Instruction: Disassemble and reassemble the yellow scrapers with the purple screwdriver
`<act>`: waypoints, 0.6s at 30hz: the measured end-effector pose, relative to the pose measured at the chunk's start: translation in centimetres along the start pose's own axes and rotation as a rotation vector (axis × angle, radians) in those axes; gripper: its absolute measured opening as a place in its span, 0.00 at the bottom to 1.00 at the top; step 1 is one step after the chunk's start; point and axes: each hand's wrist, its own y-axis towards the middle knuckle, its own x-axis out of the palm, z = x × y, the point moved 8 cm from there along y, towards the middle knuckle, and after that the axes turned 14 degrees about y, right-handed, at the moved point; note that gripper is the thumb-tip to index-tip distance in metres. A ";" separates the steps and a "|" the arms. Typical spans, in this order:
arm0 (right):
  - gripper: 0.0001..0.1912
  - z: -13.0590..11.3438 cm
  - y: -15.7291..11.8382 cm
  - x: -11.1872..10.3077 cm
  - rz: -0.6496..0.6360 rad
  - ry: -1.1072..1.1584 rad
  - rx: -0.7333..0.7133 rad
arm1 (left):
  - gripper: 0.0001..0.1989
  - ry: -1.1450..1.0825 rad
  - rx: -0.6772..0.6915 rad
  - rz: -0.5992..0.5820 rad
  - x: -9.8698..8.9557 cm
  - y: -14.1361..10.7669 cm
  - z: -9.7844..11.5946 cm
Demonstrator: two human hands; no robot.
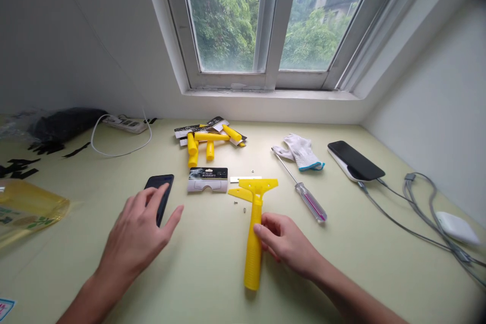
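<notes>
My right hand (286, 243) has its thumb and fingers on the ribbed handle of a yellow scraper (252, 248), its T-shaped head pointing away from me. Fingers apart, my left hand (140, 230) is over a dark smartphone (163, 207) on the table and hides part of it. Just beyond the scraper head lie a flat yellow plastic piece (240, 194) and a thin metal blade (237, 179). Small screws (244, 210) are scattered close by. A black and white package card (207, 180) lies to the left of these parts.
Yellow handles (210, 136) and cards are heaped near the wall. At right are a screwdriver (309, 200), a white glove (299, 152), a phone on a power bank (355, 161), grey cables (429, 223) and a white case (457, 228). A yellow bag (30, 210) lies at left.
</notes>
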 end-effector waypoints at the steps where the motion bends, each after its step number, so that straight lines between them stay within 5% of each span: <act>1: 0.17 0.0 0.0 -0.1 0.005 0.003 0.011 | 0.38 0.121 -0.057 -0.019 0.5 0.0 -1.3; 6: 0.18 0.5 0.1 -0.9 0.024 -0.014 0.083 | 0.47 0.297 -0.190 -0.170 3.1 -0.6 -4.0; 18: 0.16 0.6 -0.6 -2.3 -0.022 -0.111 0.200 | 0.49 0.243 -0.271 -0.227 4.7 2.1 -8.8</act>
